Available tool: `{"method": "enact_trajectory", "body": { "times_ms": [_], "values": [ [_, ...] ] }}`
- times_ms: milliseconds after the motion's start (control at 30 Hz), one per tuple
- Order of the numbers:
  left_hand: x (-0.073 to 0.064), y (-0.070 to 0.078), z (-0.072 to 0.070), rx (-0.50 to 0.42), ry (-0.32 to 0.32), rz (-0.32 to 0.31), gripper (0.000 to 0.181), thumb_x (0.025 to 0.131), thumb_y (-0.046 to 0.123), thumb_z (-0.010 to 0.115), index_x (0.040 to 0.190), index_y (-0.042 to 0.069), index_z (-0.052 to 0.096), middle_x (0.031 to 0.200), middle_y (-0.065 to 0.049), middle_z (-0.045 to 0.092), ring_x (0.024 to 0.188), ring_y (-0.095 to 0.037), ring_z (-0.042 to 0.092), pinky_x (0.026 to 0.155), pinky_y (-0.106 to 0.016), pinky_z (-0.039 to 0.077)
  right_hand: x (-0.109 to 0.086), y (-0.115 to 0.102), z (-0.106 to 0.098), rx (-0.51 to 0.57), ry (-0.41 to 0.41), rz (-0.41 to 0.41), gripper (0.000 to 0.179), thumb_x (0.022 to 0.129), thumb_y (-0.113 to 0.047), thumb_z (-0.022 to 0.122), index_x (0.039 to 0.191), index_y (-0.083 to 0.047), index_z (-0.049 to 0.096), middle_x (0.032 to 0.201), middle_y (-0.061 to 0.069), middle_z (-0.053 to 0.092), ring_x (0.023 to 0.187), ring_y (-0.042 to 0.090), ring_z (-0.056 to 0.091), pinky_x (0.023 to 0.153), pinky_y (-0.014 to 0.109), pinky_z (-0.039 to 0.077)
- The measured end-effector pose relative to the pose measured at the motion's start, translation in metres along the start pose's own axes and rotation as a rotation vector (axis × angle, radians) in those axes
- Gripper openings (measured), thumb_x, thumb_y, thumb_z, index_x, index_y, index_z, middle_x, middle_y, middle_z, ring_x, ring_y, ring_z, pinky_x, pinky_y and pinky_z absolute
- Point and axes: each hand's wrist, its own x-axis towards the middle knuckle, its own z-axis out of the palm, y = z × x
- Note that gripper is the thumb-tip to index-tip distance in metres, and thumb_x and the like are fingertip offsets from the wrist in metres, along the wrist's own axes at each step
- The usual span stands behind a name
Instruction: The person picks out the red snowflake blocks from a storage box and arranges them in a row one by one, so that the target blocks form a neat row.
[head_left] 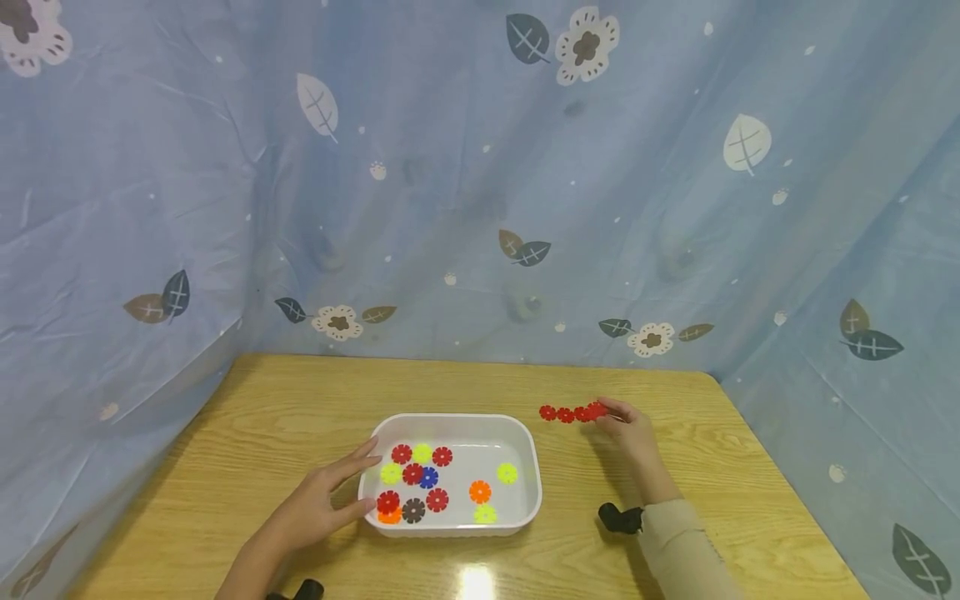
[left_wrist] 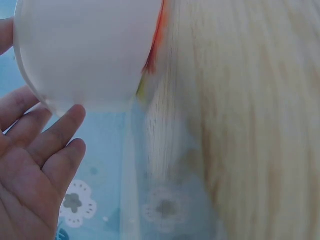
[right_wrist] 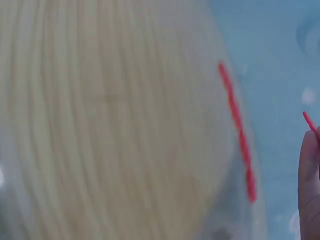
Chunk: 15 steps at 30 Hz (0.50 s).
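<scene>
In the head view, the right hand (head_left: pixel 630 435), right of the frame's lower centre, pinches a red snowflake disc (right_wrist: pixel 308 120) between thumb and fingers, at the right end of a row of red snowflake discs (head_left: pixel 566 415) on the wood-grain table (head_left: pixel 750 492). The left hand (head_left: pixel 318 507), lower left, has its fingers spread wide, touching the left end of the white plastic tray (head_left: pixel 457 427) at lower centre. Inside the tray lie more discs: red discs (head_left: pixel 437 500), yellow-green discs (head_left: pixel 507 473), orange discs (head_left: pixel 480 492), a blue disc (head_left: pixel 429 477) and a dark brown disc (head_left: pixel 413 511), mostly toward its left side. A blue leaf-and-flower curtain (head_left: pixel 450 150) fills the upper frame.
</scene>
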Motion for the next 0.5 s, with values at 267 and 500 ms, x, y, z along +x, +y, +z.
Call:
{"method": "enact_trajectory", "body": {
  "times_ms": [267, 500],
  "values": [
    [0.000, -0.003, 0.001, 0.003, 0.007, 0.003, 0.050, 0.087, 0.031, 0.068, 0.132, 0.014, 0.056, 0.149, -0.004, 0.041, 0.130, -0.033, 0.045, 0.098, -0.056, 0.044, 0.014, 0.018, -0.019, 0.135, 0.083, 0.088, 0.049, 0.093, -0.005, 0.056, 0.140, 0.001, 0.042, 0.116, 0.007, 0.057, 0.083, 0.000, 0.061, 0.078, 0.017, 0.054],
    [0.000, -0.003, 0.002, -0.006, 0.004, 0.006, 0.050, 0.087, 0.031, 0.068, 0.133, 0.014, 0.056, 0.149, -0.004, 0.041, 0.130, -0.033, 0.045, 0.097, -0.056, 0.045, 0.017, 0.027, -0.024, 0.168, 0.135, 0.123, 0.049, 0.092, 0.003, 0.053, 0.140, 0.007, 0.039, 0.133, 0.024, 0.044, 0.076, -0.008, 0.057, 0.075, 0.012, 0.052]
  ]
}}
